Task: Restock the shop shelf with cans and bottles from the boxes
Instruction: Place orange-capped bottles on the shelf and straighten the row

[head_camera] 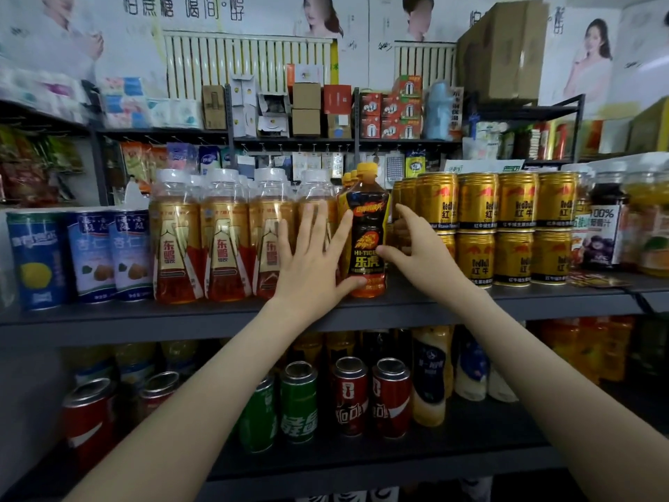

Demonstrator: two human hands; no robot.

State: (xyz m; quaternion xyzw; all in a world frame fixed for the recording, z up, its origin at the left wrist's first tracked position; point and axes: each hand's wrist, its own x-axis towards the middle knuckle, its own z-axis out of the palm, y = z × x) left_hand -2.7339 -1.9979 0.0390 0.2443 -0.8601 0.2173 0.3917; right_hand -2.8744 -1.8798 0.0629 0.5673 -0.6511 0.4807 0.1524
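A dark Hi-Tiger bottle (367, 248) with an orange cap stands upright at the front of the grey middle shelf (470, 302), with more of the same bottles behind it. My left hand (311, 262) is spread flat on the bottle's left, its thumb at the bottle's base and its index finger along the side. My right hand (420, 248) curves in a loose C on the bottle's right; the thumb touches the label and the fingers stay apart from it. No box is in view.
Clear white-capped bottles of amber drink (224, 240) stand directly left of the bottle, then blue cans (94, 255). Gold Red Bull cans (514, 226) are stacked two high directly right. The lower shelf holds red and green soda cans (351, 396). Cartons fill the shelves behind.
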